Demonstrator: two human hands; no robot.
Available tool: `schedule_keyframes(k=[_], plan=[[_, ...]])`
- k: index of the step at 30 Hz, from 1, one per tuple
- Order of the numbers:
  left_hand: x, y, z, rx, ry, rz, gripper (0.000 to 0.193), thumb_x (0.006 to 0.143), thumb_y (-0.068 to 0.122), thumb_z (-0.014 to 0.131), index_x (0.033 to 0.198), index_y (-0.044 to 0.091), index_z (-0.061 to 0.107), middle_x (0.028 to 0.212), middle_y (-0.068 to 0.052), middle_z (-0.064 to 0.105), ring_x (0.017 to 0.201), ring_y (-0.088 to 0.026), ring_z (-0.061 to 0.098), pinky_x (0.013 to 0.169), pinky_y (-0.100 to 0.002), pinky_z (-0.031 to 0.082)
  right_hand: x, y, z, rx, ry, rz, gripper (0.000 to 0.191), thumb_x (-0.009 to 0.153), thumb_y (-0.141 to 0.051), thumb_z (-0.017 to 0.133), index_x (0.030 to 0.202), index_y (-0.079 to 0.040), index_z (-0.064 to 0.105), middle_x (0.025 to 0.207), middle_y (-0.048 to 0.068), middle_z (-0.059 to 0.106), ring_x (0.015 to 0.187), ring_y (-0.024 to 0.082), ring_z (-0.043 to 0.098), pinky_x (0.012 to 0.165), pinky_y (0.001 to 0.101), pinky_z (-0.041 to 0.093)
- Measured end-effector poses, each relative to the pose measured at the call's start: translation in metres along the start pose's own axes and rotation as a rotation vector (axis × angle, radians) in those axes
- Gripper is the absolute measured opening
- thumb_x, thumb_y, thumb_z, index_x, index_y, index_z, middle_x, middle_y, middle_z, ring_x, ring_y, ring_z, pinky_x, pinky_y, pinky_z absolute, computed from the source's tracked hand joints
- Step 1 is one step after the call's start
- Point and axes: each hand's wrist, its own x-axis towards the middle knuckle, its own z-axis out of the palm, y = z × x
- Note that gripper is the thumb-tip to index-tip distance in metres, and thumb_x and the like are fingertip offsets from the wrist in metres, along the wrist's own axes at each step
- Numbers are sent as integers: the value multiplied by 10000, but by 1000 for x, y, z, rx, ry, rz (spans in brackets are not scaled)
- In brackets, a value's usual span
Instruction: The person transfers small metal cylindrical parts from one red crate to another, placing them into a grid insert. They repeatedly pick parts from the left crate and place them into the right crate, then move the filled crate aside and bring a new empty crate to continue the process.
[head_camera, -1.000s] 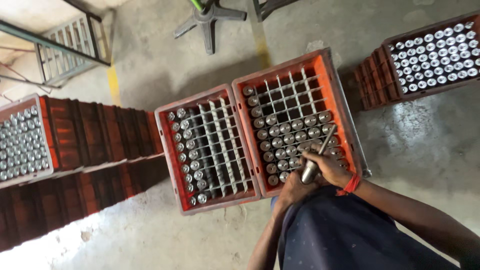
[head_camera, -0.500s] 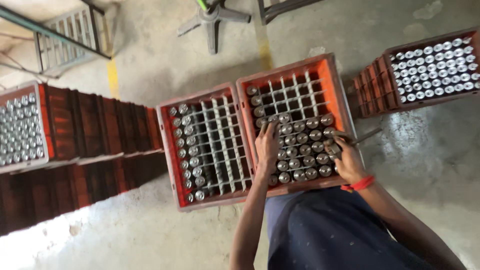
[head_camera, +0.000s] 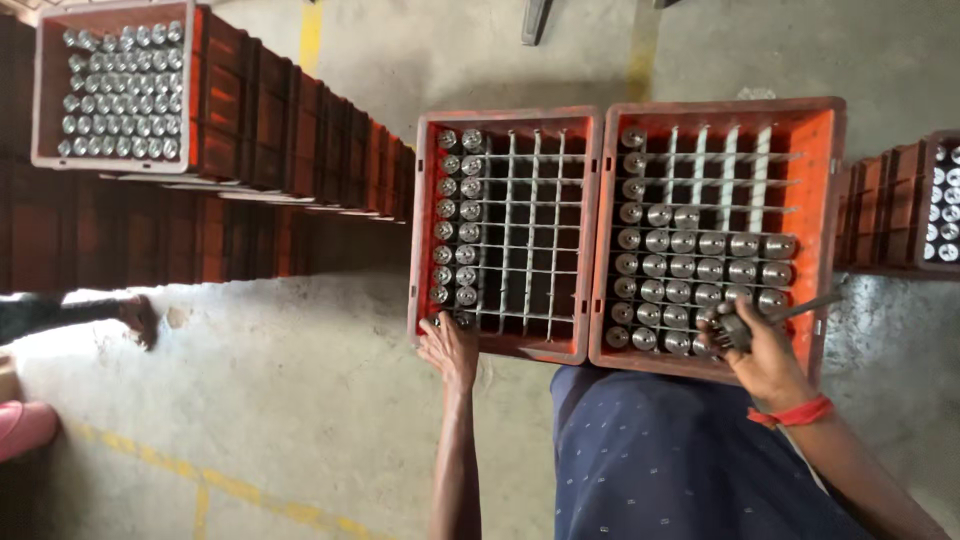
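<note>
Two orange crates with grey grid dividers stand side by side on the floor in front of me. The left crate (head_camera: 425, 220) holds two columns of shiny metal cylinders along its left side. The right crate (head_camera: 825, 200) is filled with cylinders (head_camera: 700, 270) in its near rows. My left hand (head_camera: 450, 348) rests on the near left corner of the left crate, fingers over a cylinder there. My right hand (head_camera: 765, 350) grips a thin metal tool (head_camera: 770, 318) over the near right corner of the right crate.
A long row of stacked dark red crates (head_camera: 290, 150) runs along the left, one on top full of cylinders (head_camera: 120, 90). Another filled crate (head_camera: 935, 200) stands at the right edge. Another person's hand (head_camera: 135, 318) and sleeve show at far left. Bare concrete floor lies below.
My left hand moved from the right crate's cylinders to the near left corner of the left crate. My right hand stays at the right crate with the tool. The view shifted closer.
</note>
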Motion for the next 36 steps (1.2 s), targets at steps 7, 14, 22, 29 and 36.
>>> schedule_keyframes(k=[7,14,22,29,36], plan=[[33,-24,-62,-495,-380,-156,387,725,338,870,967,57,761,1053,-133,720,988,-359,678,846,-461,551,-5,12,34,-147,34,13,279,1077,-341,520,1023,-79,599,991,91,674,965,263,695,844,422,585],[45,-24,-109,-1753,-201,-263,402,750,253,853,1078,75,703,1034,-51,730,801,-196,720,747,-342,590,-11,30,17,-193,72,-51,200,1069,-239,545,1132,-78,645,979,104,706,924,239,688,764,357,539],[-30,183,-104,-1442,-566,-153,172,822,22,698,992,44,717,794,-16,728,696,-104,656,607,-304,540,1,26,105,-263,-7,-329,163,1032,-138,679,1123,-3,676,911,73,691,818,146,618,739,294,468],[-54,232,-160,-1265,-1064,197,374,754,220,856,1056,28,747,905,-124,764,807,-174,702,741,-372,565,-38,-7,112,-262,-101,-348,133,1015,-154,609,1089,-47,638,845,37,652,750,101,617,665,262,523],[-55,256,-152,-1423,-1244,455,467,798,274,829,1158,1,710,1021,-183,772,921,-283,742,808,-404,571,-30,-14,53,-248,-71,-272,169,1017,-85,587,1155,-6,645,928,60,667,861,139,676,756,294,571]])
